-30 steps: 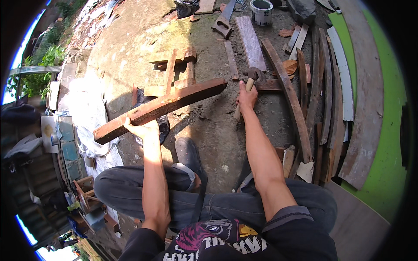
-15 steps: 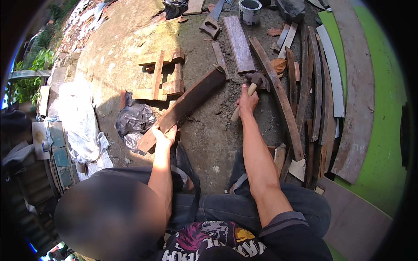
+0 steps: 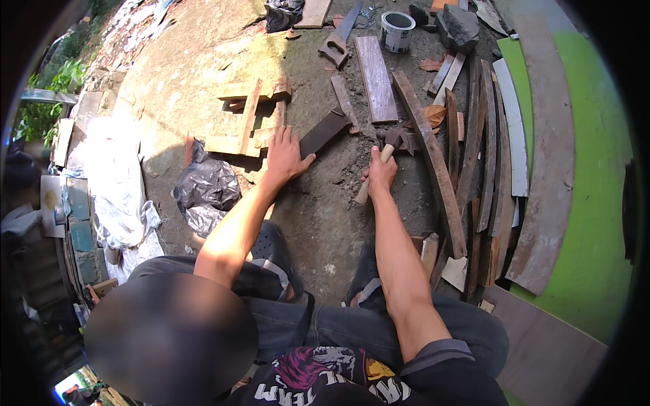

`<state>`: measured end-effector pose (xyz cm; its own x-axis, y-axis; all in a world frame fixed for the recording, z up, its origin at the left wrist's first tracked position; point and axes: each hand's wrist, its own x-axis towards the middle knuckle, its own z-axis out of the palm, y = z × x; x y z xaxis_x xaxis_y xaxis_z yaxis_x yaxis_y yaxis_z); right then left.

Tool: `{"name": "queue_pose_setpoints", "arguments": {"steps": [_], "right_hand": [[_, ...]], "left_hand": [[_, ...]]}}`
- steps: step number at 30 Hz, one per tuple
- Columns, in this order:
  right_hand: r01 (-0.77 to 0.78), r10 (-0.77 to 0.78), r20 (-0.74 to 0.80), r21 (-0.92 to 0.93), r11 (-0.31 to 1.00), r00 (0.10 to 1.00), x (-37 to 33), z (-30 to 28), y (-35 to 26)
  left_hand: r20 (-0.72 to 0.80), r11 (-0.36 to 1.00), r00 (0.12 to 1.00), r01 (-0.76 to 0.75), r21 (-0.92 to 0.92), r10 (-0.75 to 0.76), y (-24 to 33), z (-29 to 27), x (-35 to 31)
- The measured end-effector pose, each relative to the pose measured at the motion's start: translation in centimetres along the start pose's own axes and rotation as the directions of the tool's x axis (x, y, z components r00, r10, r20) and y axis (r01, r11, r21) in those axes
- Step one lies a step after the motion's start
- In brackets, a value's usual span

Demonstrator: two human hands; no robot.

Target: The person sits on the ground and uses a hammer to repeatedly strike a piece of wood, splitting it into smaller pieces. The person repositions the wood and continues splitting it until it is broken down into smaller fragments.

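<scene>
My left hand point(image 3: 286, 157) lies across a dark wooden plank point(image 3: 325, 137), fingers over its far side and thumb along the other edge. The plank slants on the ground; its near part is mostly hidden under this hand and forearm. A metal strap or nail-like piece seems to stick up at its far end, too small to tell. My right hand point(image 3: 381, 174) is closed round the pale wooden handle of a hammer point(image 3: 388, 153), its dark head pointing up and right, close to a long thin board point(image 3: 426, 149).
Left of the plank is a small wooden frame point(image 3: 250, 116), with a black plastic bag point(image 3: 206, 183) nearer me. Ahead lie a handsaw point(image 3: 335, 49), a flat board point(image 3: 376, 84) and a paint can point(image 3: 397, 32). Several wood strips point(image 3: 472, 135) line the right side.
My left hand has moved from the plank's near end forward along it, turning palm down. The plank looks lower and flatter. My right hand still holds the hammer, slightly shifted.
</scene>
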<state>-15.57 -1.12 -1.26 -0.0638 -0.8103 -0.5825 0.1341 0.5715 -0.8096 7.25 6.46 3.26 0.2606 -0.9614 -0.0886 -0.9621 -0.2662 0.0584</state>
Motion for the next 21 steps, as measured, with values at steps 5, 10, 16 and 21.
{"name": "queue_pose_setpoints", "arguments": {"steps": [5,10,16,21], "right_hand": [[-0.016,0.019,0.031,-0.108,0.994,0.999,-1.4,-1.1,0.9],[0.017,-0.012,0.028,-0.217,0.976,1.000,-2.1,-2.3,1.0],[0.086,-0.090,0.002,-0.303,0.949,0.996,-3.3,-3.5,-0.2],[0.167,-0.179,0.000,-0.359,0.918,0.984,-3.6,-4.7,-2.1]], "left_hand": [[0.166,0.991,0.986,-0.034,0.133,0.011,-1.0,3.3,2.7],[0.135,0.998,0.990,-0.048,0.047,0.041,-1.4,3.8,2.2],[0.122,0.968,0.992,0.020,-0.249,0.010,2.5,1.3,0.4],[-0.039,0.992,0.999,0.009,-0.127,-0.014,3.4,2.8,-0.2]]}}
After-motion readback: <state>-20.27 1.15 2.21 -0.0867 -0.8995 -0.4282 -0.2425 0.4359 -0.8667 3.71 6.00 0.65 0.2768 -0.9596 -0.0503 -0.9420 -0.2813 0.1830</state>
